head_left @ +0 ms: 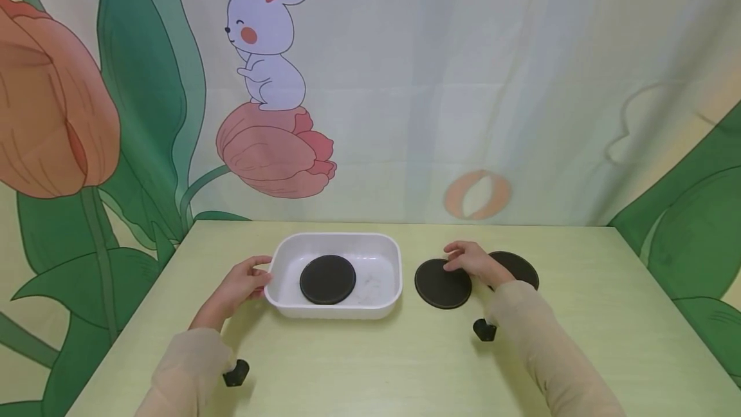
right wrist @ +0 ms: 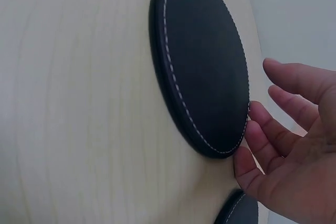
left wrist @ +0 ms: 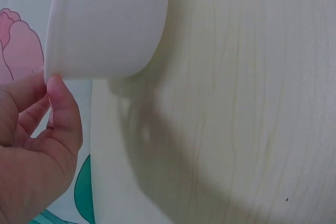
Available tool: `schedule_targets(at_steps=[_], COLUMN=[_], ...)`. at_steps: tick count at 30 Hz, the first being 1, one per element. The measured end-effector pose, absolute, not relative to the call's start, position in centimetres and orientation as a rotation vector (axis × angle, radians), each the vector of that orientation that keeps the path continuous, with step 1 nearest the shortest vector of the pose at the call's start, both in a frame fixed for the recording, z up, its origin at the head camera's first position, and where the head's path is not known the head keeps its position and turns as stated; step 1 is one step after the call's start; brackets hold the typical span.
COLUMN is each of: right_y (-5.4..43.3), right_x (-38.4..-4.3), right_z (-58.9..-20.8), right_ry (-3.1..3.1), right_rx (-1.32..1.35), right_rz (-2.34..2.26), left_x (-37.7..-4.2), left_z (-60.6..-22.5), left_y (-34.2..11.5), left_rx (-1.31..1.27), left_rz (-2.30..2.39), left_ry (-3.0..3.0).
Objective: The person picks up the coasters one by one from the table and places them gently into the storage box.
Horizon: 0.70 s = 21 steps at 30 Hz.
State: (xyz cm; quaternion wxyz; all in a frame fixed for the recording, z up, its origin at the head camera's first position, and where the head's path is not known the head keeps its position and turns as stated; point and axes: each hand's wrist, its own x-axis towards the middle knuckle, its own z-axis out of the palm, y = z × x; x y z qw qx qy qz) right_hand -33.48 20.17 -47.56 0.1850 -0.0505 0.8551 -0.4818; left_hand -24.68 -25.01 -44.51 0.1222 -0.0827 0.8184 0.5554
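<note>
Left hand (head_left: 236,285) pinching the left rim of the white tray (head_left: 330,313), one black disc (head_left: 327,280) inside; right hand (head_left: 473,260) unclenched, fingers at the far right edge of a second disc (head_left: 441,286) on the table (head_left: 359,372). The step appears to be taking up this disc — the next move would call for a pinch on its rim. That hand's wrist partly hides a third disc (head_left: 518,266); fingertip contact is uncertain.

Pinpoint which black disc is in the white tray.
The leftmost disc: it alone lies inside the tray. The middle disc and rightmost disc are outside, to its right.
</note>
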Motion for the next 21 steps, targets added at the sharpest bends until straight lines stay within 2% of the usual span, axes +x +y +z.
schedule_targets(at_steps=[21], right_y=[19.76], right_x=[-32.87], right_z=[-47.35], right_ry=[2.444], right_rx=[-0.373], right_rz=[-1.152], left_x=[-24.68], left_z=[-44.56], left_y=[-25.06], left_rx=[-0.245], left_rz=[1.611], left_ry=[2.392])
